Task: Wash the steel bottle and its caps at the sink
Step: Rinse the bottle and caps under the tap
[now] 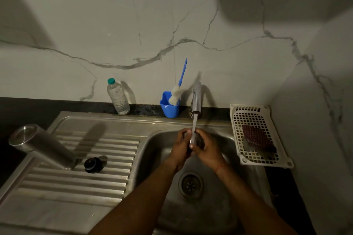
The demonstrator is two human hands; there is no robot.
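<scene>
The steel bottle [41,146] stands upside down on the ribbed drainboard [76,181], mouth on the ribs. A black inner cap [93,164] lies beside its mouth. Over the sink basin [162,150], my left hand [180,145] and my right hand [207,149] are closed together around a small dark steel cap [198,139]. Water runs from the tap [196,99] onto the cap and my fingers. Most of the cap is hidden by my hands.
A plastic water bottle [118,97] and a blue holder [170,106] with a bottle brush [179,87] stand against the marble wall. A white perforated tray [256,120] holding a dark scrubber [257,139] sits right of the basin. The drain [191,184] lies below my wrists.
</scene>
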